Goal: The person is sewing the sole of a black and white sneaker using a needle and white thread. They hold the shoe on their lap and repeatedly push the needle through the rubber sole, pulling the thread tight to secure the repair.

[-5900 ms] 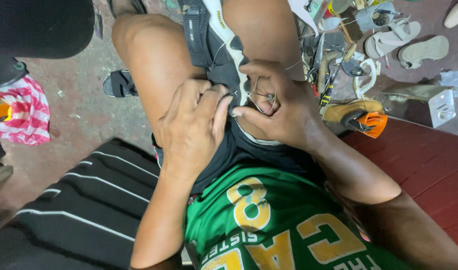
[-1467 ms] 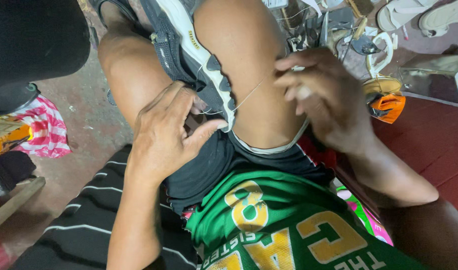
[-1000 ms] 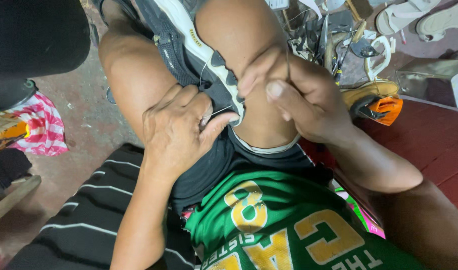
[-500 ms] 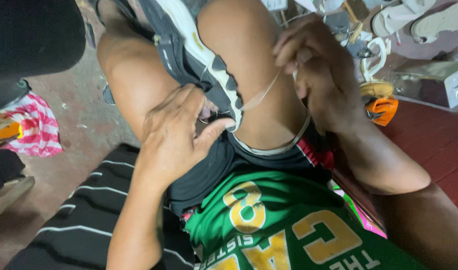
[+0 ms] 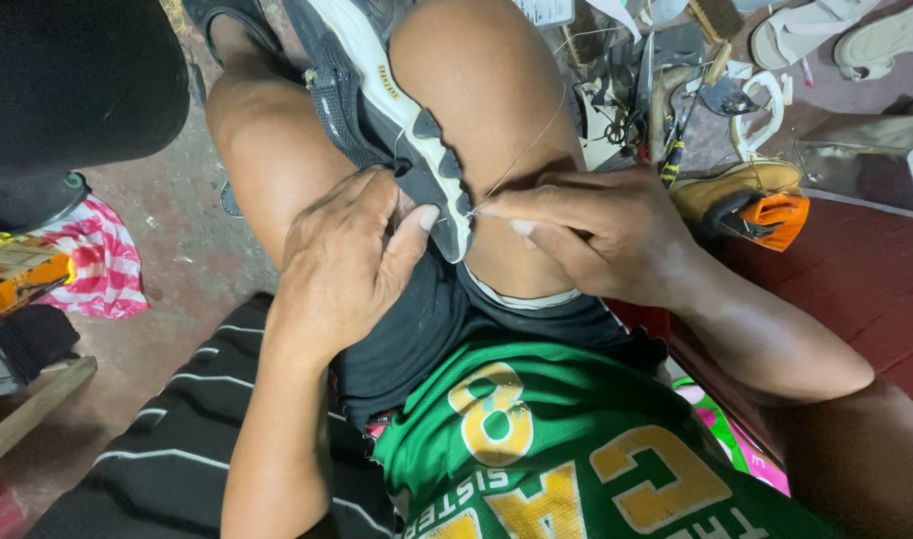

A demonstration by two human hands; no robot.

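Note:
A black shoe with a white sole (image 5: 377,90) is wedged between my bare knees, sole edge facing up. My left hand (image 5: 342,265) clamps the shoe near its heel, thumb pressed against the white sole. My right hand (image 5: 596,235) sits against my right thigh, fingertips pinched at the sole's edge on what looks like a needle too small to make out. A pale thread (image 5: 526,150) runs from those fingertips up across my knee.
A bench at the upper right holds scattered tools (image 5: 666,90), an orange and black hand tool (image 5: 766,215), a tan shoe (image 5: 721,185) and pale sandals (image 5: 836,40). A red-and-white striped cloth (image 5: 97,265) lies on the floor at left beside a black stool (image 5: 57,90).
My right hand, raised with the thread pulled taut half a second ago, has dropped back down to the sole's edge beside my left thumb. My left hand has kept its hold on the shoe.

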